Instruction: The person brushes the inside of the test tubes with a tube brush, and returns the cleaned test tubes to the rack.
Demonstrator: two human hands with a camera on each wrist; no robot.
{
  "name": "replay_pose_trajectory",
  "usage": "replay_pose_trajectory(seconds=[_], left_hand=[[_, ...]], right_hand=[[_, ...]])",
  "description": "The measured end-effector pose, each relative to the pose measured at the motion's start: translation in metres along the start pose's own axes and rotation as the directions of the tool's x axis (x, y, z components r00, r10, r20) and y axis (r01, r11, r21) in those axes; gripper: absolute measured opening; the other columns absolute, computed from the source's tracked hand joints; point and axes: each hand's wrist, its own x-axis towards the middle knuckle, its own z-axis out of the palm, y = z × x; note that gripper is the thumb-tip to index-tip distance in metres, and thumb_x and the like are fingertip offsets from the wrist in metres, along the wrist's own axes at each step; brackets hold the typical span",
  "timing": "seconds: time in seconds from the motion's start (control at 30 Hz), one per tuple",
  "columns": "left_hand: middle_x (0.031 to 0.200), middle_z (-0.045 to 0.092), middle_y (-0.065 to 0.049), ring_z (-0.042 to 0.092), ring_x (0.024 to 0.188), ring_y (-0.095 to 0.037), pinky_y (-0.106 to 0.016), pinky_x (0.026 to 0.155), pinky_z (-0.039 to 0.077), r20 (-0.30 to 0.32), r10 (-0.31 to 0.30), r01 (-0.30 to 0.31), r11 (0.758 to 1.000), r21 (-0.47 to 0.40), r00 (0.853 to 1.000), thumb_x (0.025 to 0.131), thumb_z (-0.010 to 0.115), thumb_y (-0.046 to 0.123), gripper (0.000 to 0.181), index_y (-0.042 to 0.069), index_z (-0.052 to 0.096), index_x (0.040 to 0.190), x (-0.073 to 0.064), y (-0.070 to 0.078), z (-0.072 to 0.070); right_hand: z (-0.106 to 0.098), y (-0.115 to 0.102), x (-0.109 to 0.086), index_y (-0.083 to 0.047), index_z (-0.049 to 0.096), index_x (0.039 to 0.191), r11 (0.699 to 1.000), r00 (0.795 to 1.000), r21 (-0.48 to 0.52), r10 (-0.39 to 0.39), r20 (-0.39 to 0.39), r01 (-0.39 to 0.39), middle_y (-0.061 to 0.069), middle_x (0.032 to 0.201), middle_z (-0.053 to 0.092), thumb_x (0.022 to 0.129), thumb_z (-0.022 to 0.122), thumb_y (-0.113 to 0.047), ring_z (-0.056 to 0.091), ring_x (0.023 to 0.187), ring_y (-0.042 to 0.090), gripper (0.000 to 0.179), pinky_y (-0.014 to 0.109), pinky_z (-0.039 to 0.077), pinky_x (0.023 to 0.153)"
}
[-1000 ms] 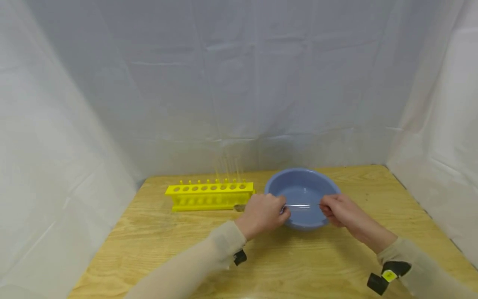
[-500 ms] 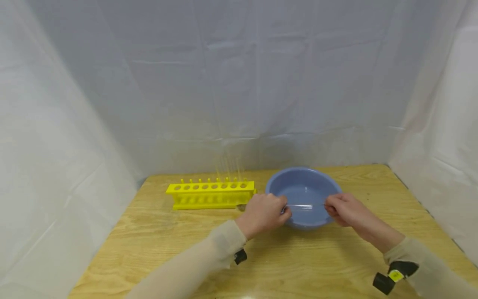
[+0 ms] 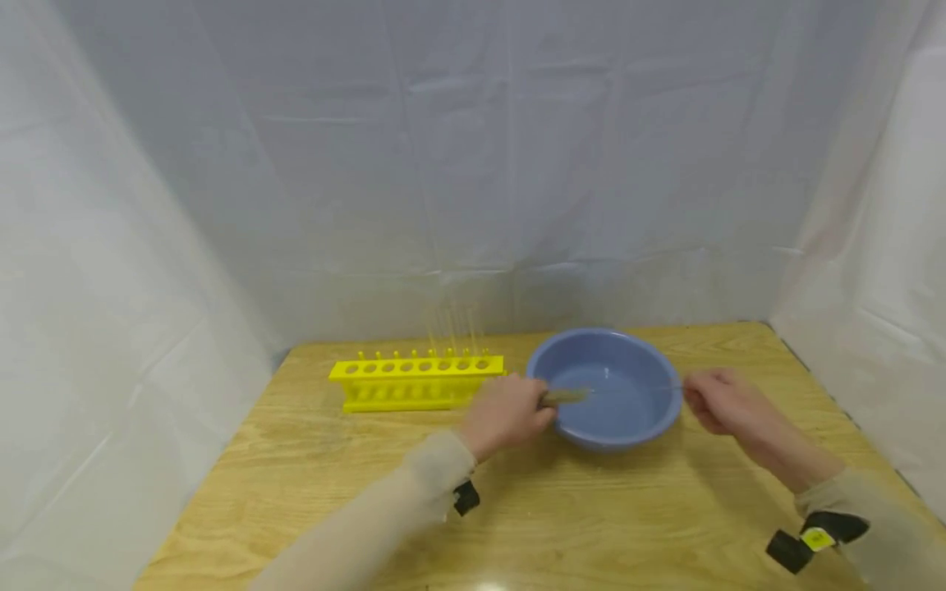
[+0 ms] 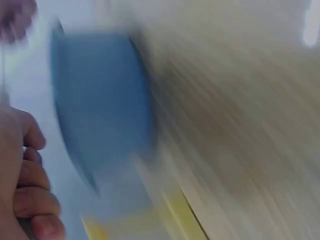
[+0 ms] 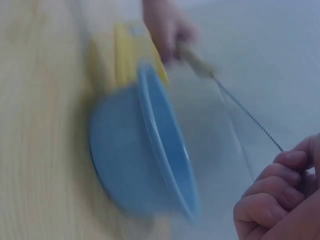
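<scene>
A clear test tube runs through my left hand (image 3: 506,417), mostly hidden by the curled fingers. To the right of that fist shows the pale bristle head of a test tube brush (image 3: 567,396), over the left part of the blue basin (image 3: 604,437). The brush's thin twisted wire (image 5: 250,116) stretches to my right hand (image 3: 732,409), which pinches its end just beyond the basin's right rim. In the left wrist view the left fingers (image 4: 35,200) are curled; in the right wrist view the right fingers (image 5: 272,192) are folded at the wire.
A yellow test tube rack (image 3: 414,369) stands left of the basin, with several clear test tubes (image 3: 453,328) upright at its right end. Rack and basin sit on a wooden table (image 3: 591,517). White sheeting (image 3: 473,164) encloses the back and sides.
My right hand has moved right, drawing the wire along. The bristle head has passed from left of my left hand to its right side. The left hand has shifted slightly left.
</scene>
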Motion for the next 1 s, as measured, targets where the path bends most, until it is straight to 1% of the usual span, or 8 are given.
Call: replay_pose_trajectory(seconds=[0.07, 0.13, 0.23, 0.33, 0.43, 0.53, 0.73, 1.0], left_hand=[[0.057, 0.049, 0.010, 0.040, 0.048, -0.005, -0.022, 0.045, 0.032, -0.005, -0.062, 0.061, 0.998, -0.012, 0.998, 0.095, 0.060, 0.031, 0.028, 0.023, 0.056, 0.068, -0.008, -0.017, 0.001], [0.053, 0.042, 0.009, 0.033, 0.047, -0.005, -0.021, 0.043, 0.028, -0.029, -0.079, 0.079, 0.997, 0.008, 0.996, 0.095, 0.059, 0.026, 0.033, 0.022, 0.050, 0.064, -0.015, -0.030, 0.002], [0.051, 0.035, 0.009, 0.027, 0.045, -0.003, -0.021, 0.042, 0.024, -0.071, -0.032, 0.035, 0.999, 0.041, 0.997, 0.095, 0.054, 0.026, 0.035, 0.022, 0.044, 0.062, -0.018, -0.038, 0.001], [0.051, 0.033, 0.010, 0.025, 0.044, -0.002, -0.020, 0.042, 0.023, -0.079, -0.019, 0.022, 0.999, 0.044, 0.997, 0.096, 0.052, 0.028, 0.036, 0.023, 0.042, 0.061, -0.017, -0.037, -0.001], [0.050, 0.032, 0.010, 0.025, 0.044, -0.002, -0.020, 0.041, 0.022, -0.065, -0.038, 0.041, 0.998, 0.052, 0.997, 0.097, 0.052, 0.028, 0.037, 0.023, 0.041, 0.061, -0.017, -0.034, -0.003], [0.050, 0.032, 0.010, 0.025, 0.044, -0.003, -0.021, 0.041, 0.022, -0.052, -0.062, 0.065, 0.996, 0.054, 0.997, 0.097, 0.053, 0.028, 0.038, 0.023, 0.041, 0.061, -0.017, -0.033, -0.003], [0.050, 0.031, 0.009, 0.025, 0.044, -0.004, -0.022, 0.041, 0.022, -0.058, -0.089, 0.090, 0.996, 0.024, 0.994, 0.096, 0.055, 0.027, 0.039, 0.022, 0.039, 0.061, -0.017, -0.033, -0.003], [0.050, 0.032, 0.010, 0.025, 0.044, -0.003, -0.021, 0.042, 0.022, -0.046, -0.096, 0.096, 0.995, 0.001, 0.994, 0.096, 0.054, 0.027, 0.038, 0.023, 0.040, 0.061, -0.016, -0.032, -0.002]], right_hand=[[-0.022, 0.009, -0.005, -0.012, 0.035, 0.065, 0.999, 0.999, -0.016, -0.028, -0.035, 0.027, -0.006, 0.054, 0.029, 0.106, 0.034, -0.022, 0.023, 0.046, 0.011, 0.042, 0.029, 0.028, 0.045], [-0.041, 0.016, -0.011, -0.011, 0.030, 0.067, 0.998, 0.998, -0.045, -0.041, -0.052, 0.039, -0.004, 0.055, 0.024, 0.109, 0.031, -0.026, 0.018, 0.046, 0.017, 0.044, 0.034, 0.028, 0.046], [-0.057, 0.022, -0.013, -0.009, 0.026, 0.070, 0.996, 0.998, -0.061, -0.062, -0.023, 0.060, 0.000, 0.057, 0.020, 0.111, 0.029, -0.033, 0.014, 0.048, 0.025, 0.047, 0.037, 0.028, 0.047], [-0.061, 0.023, -0.013, -0.006, 0.027, 0.073, 0.994, 0.995, -0.048, -0.101, 0.018, 0.102, 0.004, 0.060, 0.018, 0.110, 0.029, -0.039, 0.015, 0.049, 0.027, 0.050, 0.039, 0.027, 0.049], [-0.062, 0.024, -0.013, -0.002, 0.028, 0.076, 0.987, 0.985, -0.018, -0.157, 0.064, 0.159, 0.009, 0.062, 0.019, 0.111, 0.028, -0.040, 0.016, 0.049, 0.029, 0.051, 0.040, 0.028, 0.049], [-0.065, 0.025, -0.015, 0.001, 0.031, 0.078, 0.980, 0.976, -0.006, -0.198, 0.090, 0.200, 0.012, 0.063, 0.021, 0.111, 0.027, -0.037, 0.018, 0.049, 0.030, 0.050, 0.040, 0.030, 0.049], [-0.069, 0.026, -0.020, 0.002, 0.033, 0.079, 0.971, 0.968, -0.029, -0.235, 0.092, 0.238, 0.012, 0.062, 0.023, 0.111, 0.029, -0.035, 0.021, 0.049, 0.030, 0.049, 0.040, 0.032, 0.050], [-0.069, 0.026, -0.025, 0.000, 0.032, 0.081, 0.956, 0.951, -0.016, -0.289, 0.109, 0.292, 0.013, 0.064, 0.024, 0.112, 0.029, -0.030, 0.022, 0.051, 0.031, 0.044, 0.039, 0.032, 0.051]])
